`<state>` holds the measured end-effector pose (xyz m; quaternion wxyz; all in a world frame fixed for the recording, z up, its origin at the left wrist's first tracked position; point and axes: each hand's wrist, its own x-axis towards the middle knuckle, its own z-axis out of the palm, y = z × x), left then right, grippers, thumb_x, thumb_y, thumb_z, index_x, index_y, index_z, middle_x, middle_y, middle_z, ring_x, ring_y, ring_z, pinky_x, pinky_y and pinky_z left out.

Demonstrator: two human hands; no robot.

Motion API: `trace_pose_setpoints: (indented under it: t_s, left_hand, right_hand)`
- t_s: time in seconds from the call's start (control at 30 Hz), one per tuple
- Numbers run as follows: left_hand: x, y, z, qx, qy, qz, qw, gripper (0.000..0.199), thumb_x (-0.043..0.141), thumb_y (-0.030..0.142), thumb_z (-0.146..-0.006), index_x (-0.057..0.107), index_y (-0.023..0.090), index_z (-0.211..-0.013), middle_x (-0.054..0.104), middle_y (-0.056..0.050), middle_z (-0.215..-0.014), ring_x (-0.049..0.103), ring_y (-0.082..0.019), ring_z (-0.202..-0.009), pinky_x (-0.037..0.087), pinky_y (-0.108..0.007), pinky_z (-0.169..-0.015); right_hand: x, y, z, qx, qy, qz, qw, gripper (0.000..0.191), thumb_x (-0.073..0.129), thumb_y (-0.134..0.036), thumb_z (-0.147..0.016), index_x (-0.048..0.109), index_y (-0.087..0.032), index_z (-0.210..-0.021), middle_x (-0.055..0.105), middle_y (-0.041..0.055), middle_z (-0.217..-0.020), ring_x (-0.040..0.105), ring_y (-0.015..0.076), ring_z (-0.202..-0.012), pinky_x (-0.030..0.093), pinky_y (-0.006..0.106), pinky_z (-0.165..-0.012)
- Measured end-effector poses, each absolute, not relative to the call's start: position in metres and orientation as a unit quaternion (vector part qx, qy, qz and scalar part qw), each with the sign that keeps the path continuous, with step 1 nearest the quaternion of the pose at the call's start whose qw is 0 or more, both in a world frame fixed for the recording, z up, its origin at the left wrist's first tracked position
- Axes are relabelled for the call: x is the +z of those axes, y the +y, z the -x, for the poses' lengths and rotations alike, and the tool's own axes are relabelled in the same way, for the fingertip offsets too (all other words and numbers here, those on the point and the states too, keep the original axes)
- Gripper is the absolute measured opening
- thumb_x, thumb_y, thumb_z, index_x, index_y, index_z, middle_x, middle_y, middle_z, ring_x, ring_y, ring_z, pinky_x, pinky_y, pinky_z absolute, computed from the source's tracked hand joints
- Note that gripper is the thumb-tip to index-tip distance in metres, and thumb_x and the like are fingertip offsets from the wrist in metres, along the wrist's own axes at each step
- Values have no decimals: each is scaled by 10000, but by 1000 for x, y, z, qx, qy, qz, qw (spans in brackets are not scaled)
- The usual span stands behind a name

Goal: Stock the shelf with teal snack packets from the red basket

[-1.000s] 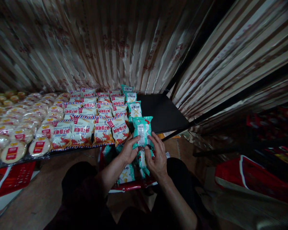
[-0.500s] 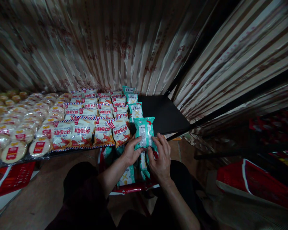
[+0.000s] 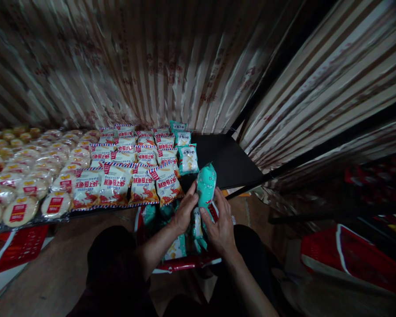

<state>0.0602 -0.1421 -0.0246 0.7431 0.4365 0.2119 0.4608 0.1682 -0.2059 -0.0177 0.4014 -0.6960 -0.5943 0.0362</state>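
A teal snack bag (image 3: 206,184) is held between my two hands, turned on edge so that its narrow side faces me. My left hand (image 3: 185,211) grips it from the left, and my right hand (image 3: 220,222) has thumb and fingers on its right and lower side. Just below sits a red basket (image 3: 176,264) with several more teal bags (image 3: 198,224) in it. Beyond my hands, a short row of teal and white bags (image 3: 188,158) stands on the black shelf (image 3: 222,158), beside rows of white and orange snack bags (image 3: 145,182).
Round wrapped cakes (image 3: 56,204) fill the shelf's left side. A striped curtain (image 3: 145,61) hangs behind it, and a dark metal bar (image 3: 303,154) slants along the right. Red baskets stand at the lower left (image 3: 29,242) and lower right (image 3: 320,246).
The teal bag has been turned between my hands, from its printed flat face toward me to its narrow side. Both hands stay in nearly the same place.
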Motion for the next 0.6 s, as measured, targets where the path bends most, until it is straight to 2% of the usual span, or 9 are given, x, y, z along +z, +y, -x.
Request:
trace_pose_setpoints:
  t_s: [0.13,0.23,0.33,0.4,0.47,0.6]
  left_hand:
    - [-26,-142,-54,440,246,-586,635,599,354,515,-931,342,194,-1437,315,-61,-1520,252,-216,-1410,171,-377,-1175]
    - [-26,-143,-52,439,252,-668,545,576,271,511,-950,343,210,-1436,355,-69,-1497,292,-224,-1388,198,-423,-1164]
    - [-24,-142,-53,430,258,-729,465,575,268,517,-945,354,222,-1431,395,-87,-1465,319,-245,-1367,226,-458,-1148]
    - [-23,-141,-54,418,270,-756,425,599,290,537,-930,377,202,-1419,370,-116,-1467,308,-266,-1370,250,-468,-1137]
    - [-22,-140,-56,405,279,-776,395,615,309,539,-921,384,180,-1415,318,-142,-1481,300,-279,-1372,274,-469,-1125]
    - [-22,-136,-62,391,306,-805,323,573,340,468,-926,384,166,-1411,275,-162,-1481,304,-286,-1366,306,-470,-1105]
  right_hand:
    - [-14,-202,-170,101,-552,703,436,619,570,-499,-828,418,-193,-1343,505,148,-1304,483,299,-1204,408,514,-998]
    - [-10,-200,-174,96,-524,715,452,509,574,-500,-821,524,-204,-1232,563,122,-1186,519,286,-1128,423,496,-972]
    - [-9,-196,-180,111,-509,713,470,450,558,-488,-832,557,-214,-1189,599,109,-1144,543,278,-1089,422,486,-969]
    - [-13,-191,-184,166,-492,700,491,474,550,-476,-841,524,-215,-1237,618,106,-1150,578,266,-1053,443,465,-952]
    - [-19,-185,-188,207,-457,690,522,573,558,-475,-838,441,-208,-1331,594,113,-1236,576,263,-1100,442,452,-969]
    - [-25,-168,-195,238,-407,669,575,733,567,-496,-824,277,-234,-1444,437,91,-1437,436,247,-1301,367,439,-1071]
